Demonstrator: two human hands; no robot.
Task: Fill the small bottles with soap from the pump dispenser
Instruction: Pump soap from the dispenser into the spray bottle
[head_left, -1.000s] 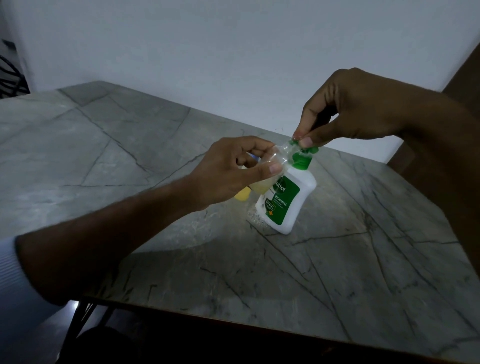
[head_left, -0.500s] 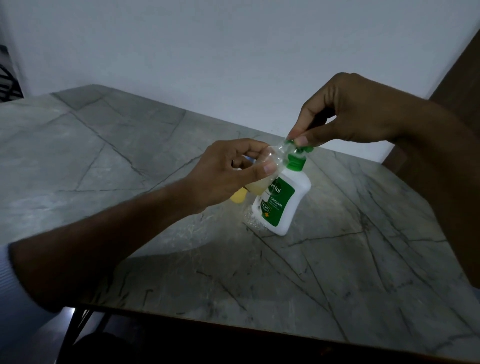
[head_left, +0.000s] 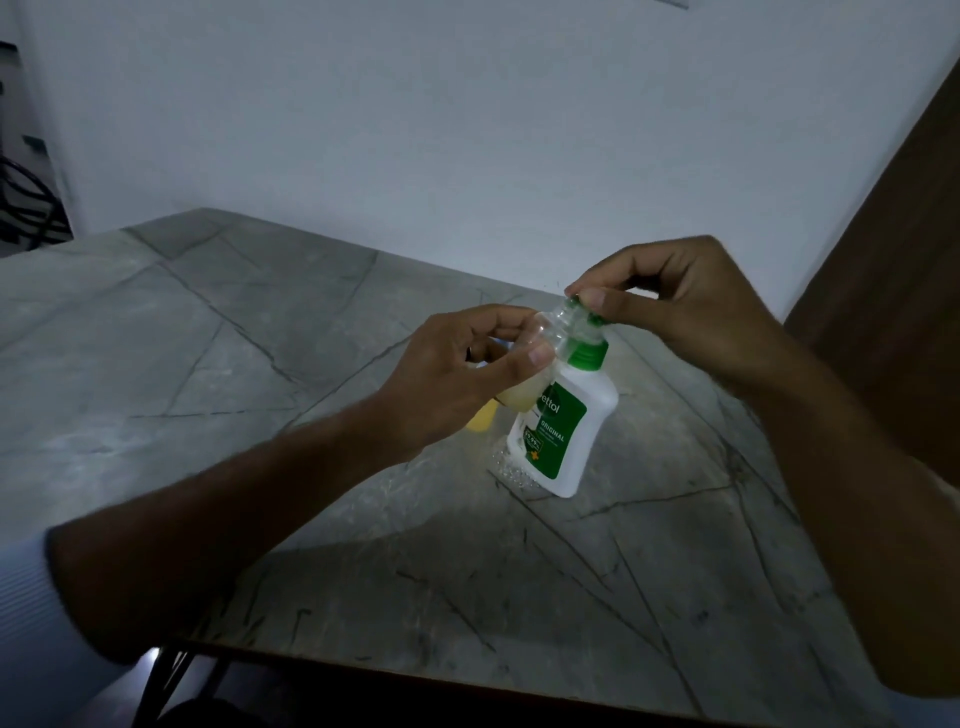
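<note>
My left hand (head_left: 457, 379) gripping a small clear bottle (head_left: 540, 358) tilted at the spout, my right hand (head_left: 670, 296) pinching the Dettol pump dispenser (head_left: 563, 431) head, grey marble table (head_left: 208, 364)

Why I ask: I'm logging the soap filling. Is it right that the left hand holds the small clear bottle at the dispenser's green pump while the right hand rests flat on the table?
Not quite. In the head view the right hand is off the table, pinching the green pump of the dispenser. The left hand does hold the small clear bottle there.
</note>
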